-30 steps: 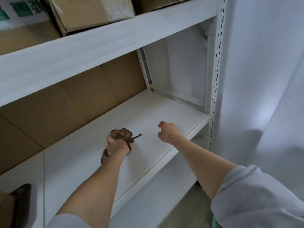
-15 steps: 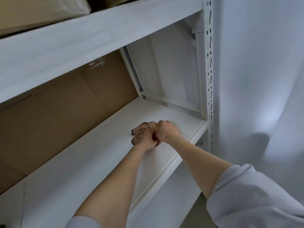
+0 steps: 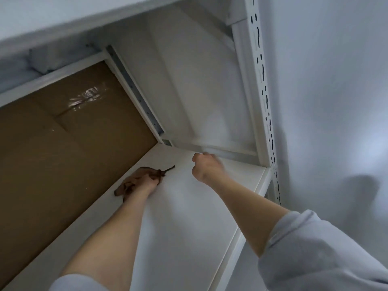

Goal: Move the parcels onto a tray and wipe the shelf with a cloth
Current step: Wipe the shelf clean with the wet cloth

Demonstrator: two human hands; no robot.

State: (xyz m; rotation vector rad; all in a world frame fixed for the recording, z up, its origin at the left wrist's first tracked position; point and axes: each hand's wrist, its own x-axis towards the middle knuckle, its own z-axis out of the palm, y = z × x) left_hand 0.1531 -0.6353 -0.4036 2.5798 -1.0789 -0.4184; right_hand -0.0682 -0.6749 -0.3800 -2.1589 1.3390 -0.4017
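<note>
brown cloth (image 3: 134, 181), white shelf (image 3: 189, 217), grey sleeve (image 3: 319, 253)

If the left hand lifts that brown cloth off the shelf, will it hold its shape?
Probably not. The cloth lies bunched under the left hand with a thin corner trailing out, so it looks floppy. It seems light, and should slide easily on the smooth shelf.

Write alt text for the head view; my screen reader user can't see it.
A person's left hand presses a brown cloth onto a white shelf near a cardboard backing. The right hand, fisted and empty, hovers beside it.
</note>
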